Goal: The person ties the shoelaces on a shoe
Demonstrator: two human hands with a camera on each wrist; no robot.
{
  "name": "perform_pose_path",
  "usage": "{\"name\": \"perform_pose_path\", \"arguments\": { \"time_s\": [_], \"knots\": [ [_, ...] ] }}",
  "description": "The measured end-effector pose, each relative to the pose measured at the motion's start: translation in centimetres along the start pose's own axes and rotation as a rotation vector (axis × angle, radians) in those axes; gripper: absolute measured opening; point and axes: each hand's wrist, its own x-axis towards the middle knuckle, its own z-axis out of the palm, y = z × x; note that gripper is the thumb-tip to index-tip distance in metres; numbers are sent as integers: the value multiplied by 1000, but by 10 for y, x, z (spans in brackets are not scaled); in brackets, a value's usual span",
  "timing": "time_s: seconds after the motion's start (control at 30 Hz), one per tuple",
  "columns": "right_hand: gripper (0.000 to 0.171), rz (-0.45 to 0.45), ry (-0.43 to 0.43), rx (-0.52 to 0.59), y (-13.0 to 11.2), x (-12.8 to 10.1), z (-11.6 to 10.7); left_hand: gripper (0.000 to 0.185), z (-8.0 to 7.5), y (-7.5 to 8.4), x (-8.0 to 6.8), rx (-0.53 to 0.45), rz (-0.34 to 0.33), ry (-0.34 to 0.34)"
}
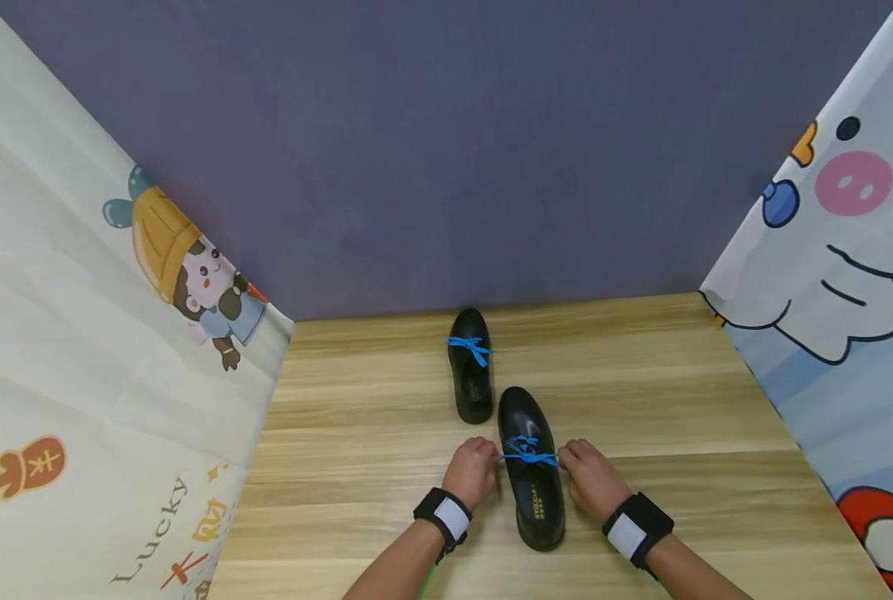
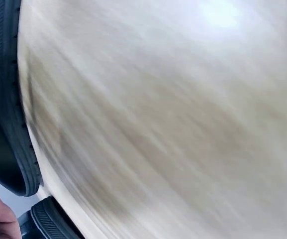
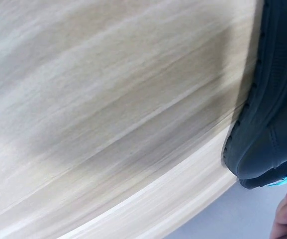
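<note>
Between my two hands in the head view lies a black leather shoe point(image 1: 523, 410), toe pointing away, with a blue shoelace point(image 1: 530, 456) across its opening. On its left side my left hand point(image 1: 472, 472) pinches one end of the lace. Its other end is pinched by my right hand point(image 1: 593, 478) on the right, so the lace stretches sideways over the shoe. Small loops show at the knot. In the left wrist view the shoe's sole edge point(image 2: 14, 124) runs down the left side; the right wrist view shows its dark side point(image 3: 270, 124). Only some fingers show there.
A second black shoe point(image 1: 470, 390) stands farther off to the left, its blue lace point(image 1: 470, 343) tied in a bow. Both are on a wood-grain surface point(image 1: 356, 400). A dark grey panel point(image 1: 491, 167) rises behind, with printed cloths point(image 1: 78, 292) at the left and right.
</note>
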Motion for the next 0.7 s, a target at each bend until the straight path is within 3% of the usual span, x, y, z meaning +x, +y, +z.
{"name": "perform_pose_path", "arguments": {
  "time_s": [0.53,0.7],
  "knots": [
    [35,36,-57,-26,-2,-2,1,21,-4,1,-1,-83,-56,23],
    [30,41,-57,53,1,-2,-2,11,-5,0,-2,-136,-54,13]
  ]
}}
